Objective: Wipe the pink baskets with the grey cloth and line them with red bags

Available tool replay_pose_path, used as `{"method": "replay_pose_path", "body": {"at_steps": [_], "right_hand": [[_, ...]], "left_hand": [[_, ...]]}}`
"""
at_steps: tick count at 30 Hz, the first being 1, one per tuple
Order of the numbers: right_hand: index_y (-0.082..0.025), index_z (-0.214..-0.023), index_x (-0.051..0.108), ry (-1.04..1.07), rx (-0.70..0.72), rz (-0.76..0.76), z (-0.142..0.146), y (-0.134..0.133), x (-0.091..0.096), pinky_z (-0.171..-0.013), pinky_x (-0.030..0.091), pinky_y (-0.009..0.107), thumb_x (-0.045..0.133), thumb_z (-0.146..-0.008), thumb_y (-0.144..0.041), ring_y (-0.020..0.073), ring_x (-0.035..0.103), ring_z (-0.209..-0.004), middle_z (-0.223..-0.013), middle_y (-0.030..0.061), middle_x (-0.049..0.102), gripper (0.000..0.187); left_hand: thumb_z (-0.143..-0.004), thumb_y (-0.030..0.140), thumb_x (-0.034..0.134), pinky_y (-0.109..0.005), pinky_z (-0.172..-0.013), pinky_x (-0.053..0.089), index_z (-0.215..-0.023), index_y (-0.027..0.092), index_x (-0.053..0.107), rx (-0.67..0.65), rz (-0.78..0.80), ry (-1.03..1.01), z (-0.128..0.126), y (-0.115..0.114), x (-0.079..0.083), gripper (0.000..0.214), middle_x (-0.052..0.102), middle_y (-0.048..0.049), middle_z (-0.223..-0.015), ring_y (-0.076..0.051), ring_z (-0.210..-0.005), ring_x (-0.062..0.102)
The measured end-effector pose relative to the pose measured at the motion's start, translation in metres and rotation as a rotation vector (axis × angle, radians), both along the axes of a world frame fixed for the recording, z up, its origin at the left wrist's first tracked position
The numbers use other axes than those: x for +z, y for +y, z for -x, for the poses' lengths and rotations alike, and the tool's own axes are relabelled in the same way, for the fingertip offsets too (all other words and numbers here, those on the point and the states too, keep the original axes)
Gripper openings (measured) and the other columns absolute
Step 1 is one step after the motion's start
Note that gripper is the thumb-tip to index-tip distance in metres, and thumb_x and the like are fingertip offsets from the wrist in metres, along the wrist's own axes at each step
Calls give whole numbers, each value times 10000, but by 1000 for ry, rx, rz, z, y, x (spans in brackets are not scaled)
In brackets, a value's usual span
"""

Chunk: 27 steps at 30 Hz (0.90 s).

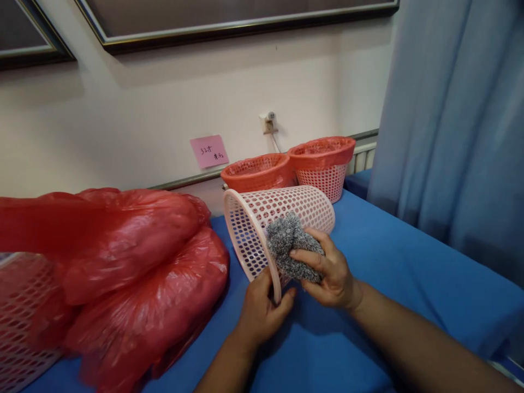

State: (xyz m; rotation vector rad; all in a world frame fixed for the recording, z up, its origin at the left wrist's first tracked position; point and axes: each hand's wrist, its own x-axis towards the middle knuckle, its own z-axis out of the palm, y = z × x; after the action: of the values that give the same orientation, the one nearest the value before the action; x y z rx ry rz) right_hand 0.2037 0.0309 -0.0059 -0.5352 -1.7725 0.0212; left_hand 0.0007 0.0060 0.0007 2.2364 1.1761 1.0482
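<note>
A pink perforated plastic wastebasket [286, 199] lies tilted on its side, its mouth turned to the left. My left hand [262, 308] grips the rim at its lower edge, fingers inside and thumb outside. In my right hand [333, 270] is a bunched grey speckled cloth [289, 240], pressed against the outer wall of the basket near the rim. Part of the basket's lower side is hidden behind the cloth and my hands.
Two baskets with red liners, one left [257, 169] and one right [323, 158], stand by the wall. Red plastic bags [151, 262] cover another pink basket [24, 322] at left. A blue sheet [393, 262] covers the surface; a blue curtain [450, 120] hangs right.
</note>
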Motion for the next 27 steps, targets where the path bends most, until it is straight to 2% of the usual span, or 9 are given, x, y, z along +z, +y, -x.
{"method": "replay_pose_path", "body": {"at_steps": [4,8,12,14,16,18,21,24,27], "right_hand": [[-287,-1302,633,129,-161,131,-7,26,-5,-1077,521,480,627,-780,-162,296,566,-1317,-1483,95,469,537],[-225,-1183,709,470,-417,461,-32,69,-13,-1127,454,536,637,-751,-249,301,610,-1220,-1272,107,627,439],[-158,-1189,698,690,-422,709,-49,95,-18,-1023,522,571,628,-735,-322,304,679,-1042,-1091,111,707,488],[-172,-1207,693,617,-410,605,-43,85,-16,-1041,514,565,625,-760,-313,306,668,-1091,-1139,115,689,474],[-218,-1237,683,436,-335,389,-28,61,-12,-1115,465,540,626,-783,-255,303,607,-1240,-1283,113,623,459],[-263,-1307,642,202,-161,170,-11,30,-9,-1133,461,498,610,-795,-181,294,538,-1350,-1455,104,500,520],[-288,-1368,597,-1,56,-5,8,-2,-7,-1051,539,417,620,-779,-167,281,534,-1357,-1582,82,342,601],[-291,-1341,621,48,1,37,7,6,-10,-1059,533,424,625,-781,-175,278,544,-1344,-1547,83,396,572],[-257,-1242,690,320,-258,287,-15,47,-14,-1130,461,489,615,-781,-201,281,573,-1299,-1400,102,553,471]], "left_hand": [[-970,247,553,-364,-869,594,-1254,186,686,39,-109,-89,0,-4,6,319,759,-102,-1146,-252,-994,725],[-923,184,557,-296,-692,569,-1086,169,736,61,-195,-39,-1,-3,9,243,731,-80,-944,-207,-811,693],[-845,136,544,-283,-629,525,-774,167,683,48,-213,49,-3,-5,9,159,640,-72,-839,-185,-724,613],[-802,115,540,-287,-628,522,-720,177,644,40,-187,85,-3,-7,9,147,615,-62,-808,-183,-705,595],[-767,105,536,-311,-681,546,-725,185,639,38,-164,91,-3,-7,8,137,615,-60,-816,-200,-746,616],[-747,110,538,-346,-755,570,-763,192,651,33,-151,68,-2,-6,7,140,634,-64,-854,-227,-824,646],[-740,116,547,-378,-818,584,-825,198,666,7,-126,24,0,-3,6,168,664,-58,-863,-247,-873,668],[-703,85,531,-407,-892,580,-860,192,689,4,-89,16,1,0,6,247,702,-72,-941,-266,-956,685],[-656,61,507,-423,-933,569,-816,184,691,40,-54,51,2,1,5,273,712,-85,-1020,-277,-1006,686]]}}
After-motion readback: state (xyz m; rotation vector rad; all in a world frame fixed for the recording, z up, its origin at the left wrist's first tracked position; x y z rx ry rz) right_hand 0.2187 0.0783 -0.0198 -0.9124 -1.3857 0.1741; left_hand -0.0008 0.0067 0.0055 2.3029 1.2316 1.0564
